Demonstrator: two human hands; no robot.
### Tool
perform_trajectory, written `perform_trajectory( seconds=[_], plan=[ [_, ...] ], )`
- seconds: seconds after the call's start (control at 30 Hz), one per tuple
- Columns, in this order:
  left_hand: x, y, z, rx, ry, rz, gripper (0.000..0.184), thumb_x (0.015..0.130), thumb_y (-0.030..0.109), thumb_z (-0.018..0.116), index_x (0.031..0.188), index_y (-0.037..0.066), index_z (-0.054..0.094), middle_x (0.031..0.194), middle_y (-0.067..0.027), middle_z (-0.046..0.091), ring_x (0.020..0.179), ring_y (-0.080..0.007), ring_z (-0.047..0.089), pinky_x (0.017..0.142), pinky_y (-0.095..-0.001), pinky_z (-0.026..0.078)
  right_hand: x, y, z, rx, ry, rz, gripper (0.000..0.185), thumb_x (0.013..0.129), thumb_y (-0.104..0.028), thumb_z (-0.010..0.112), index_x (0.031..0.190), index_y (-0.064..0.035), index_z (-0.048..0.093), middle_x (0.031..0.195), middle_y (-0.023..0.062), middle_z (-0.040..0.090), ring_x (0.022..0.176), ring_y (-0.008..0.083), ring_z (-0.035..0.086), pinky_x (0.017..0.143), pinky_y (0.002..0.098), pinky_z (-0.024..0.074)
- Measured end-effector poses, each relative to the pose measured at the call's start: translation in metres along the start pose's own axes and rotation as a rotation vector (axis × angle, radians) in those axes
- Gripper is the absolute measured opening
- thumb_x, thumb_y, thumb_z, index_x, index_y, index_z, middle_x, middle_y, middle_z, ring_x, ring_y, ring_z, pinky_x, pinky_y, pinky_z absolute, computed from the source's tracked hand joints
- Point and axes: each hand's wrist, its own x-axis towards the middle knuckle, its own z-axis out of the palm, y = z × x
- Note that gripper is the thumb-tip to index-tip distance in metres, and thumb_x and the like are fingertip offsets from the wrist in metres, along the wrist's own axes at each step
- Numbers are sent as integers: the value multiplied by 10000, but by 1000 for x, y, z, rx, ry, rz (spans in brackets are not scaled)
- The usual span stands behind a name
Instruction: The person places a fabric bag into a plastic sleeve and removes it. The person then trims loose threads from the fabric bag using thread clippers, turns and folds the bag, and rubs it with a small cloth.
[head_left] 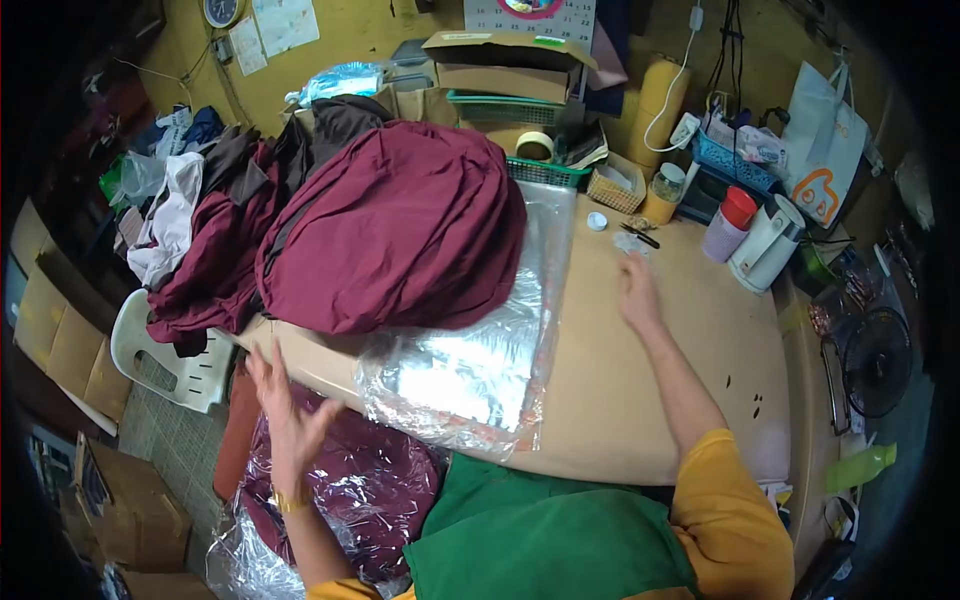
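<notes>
My left hand (pixel 288 410) is raised with its fingers apart and nothing in it, near the table's front left edge. Beneath it lies maroon cloth in clear plastic (pixel 350 490). My right hand (pixel 638 288) is over the right part of the tan table (pixel 640 400), just below a dark pen-like item (pixel 640 236) and a small clear plastic piece (pixel 628 243); its fingers look bent together, and what they hold, if anything, is too small to tell. A large maroon cloth bundle (pixel 400 230) rests on the table, partly over flat clear plastic bags (pixel 470 370).
More dark and maroon clothes (pixel 215 230) are heaped at the left, by a white plastic chair (pixel 170 350). Along the back stand green baskets (pixel 548 172), a jar (pixel 664 190), a red-topped cup (pixel 729 225) and a white kettle (pixel 767 243). A cardboard box (pixel 130 505) sits lower left.
</notes>
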Motion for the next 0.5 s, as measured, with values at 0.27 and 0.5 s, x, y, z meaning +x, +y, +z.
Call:
perform_trajectory(
  seconds=[0.27,0.5],
  plan=[
    [151,15,143,14,228,-265,902,741,674,714,1494,278,413,1616,-207,135,1434,-576,36,1087,-716,207,45,32,-16,-524,-312,250,521,980,-350,476,1440,-108,436,1542,135,362,1434,345,301,1159,487,256],
    [145,49,165,268,59,-352,836,759,744,630,1470,345,444,1634,-139,88,1423,-597,-21,966,-823,248,51,73,-5,-572,-295,165,533,992,-419,440,1458,-160,423,1544,96,372,1401,343,352,1123,527,291]
  ],
)
